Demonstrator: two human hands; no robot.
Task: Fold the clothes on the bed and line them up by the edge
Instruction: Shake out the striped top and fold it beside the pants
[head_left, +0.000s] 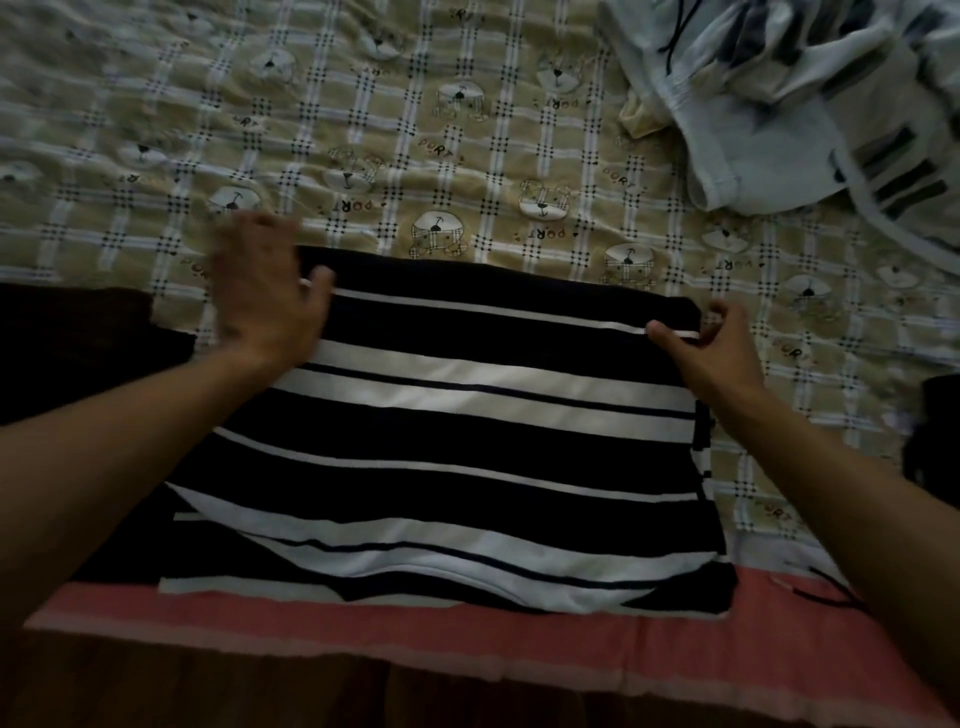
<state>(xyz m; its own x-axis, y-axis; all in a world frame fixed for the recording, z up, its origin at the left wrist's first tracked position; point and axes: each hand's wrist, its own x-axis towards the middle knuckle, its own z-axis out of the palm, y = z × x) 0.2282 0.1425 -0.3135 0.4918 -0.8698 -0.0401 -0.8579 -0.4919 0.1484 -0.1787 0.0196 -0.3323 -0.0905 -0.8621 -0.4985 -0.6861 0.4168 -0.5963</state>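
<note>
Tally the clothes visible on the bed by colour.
Navy-and-white striped garment: 1, both hands on its far corners
Dark plain garments: 2, at the left and right edges
Pale heap with dark stripes: 1, pieces inside cannot be separated
Total: 4

Both bare forearms reach forward from the lower corners, converging slightly toward the middle. The left hand (267, 291) lies palm down with fingers spread and pointing away from the body, thumb angled out to the right; its outline is blurred. The right hand (714, 348) sits further right, wrist bent, thumb extended to the left and the fingers curled in above it in a pinching pose.
</note>
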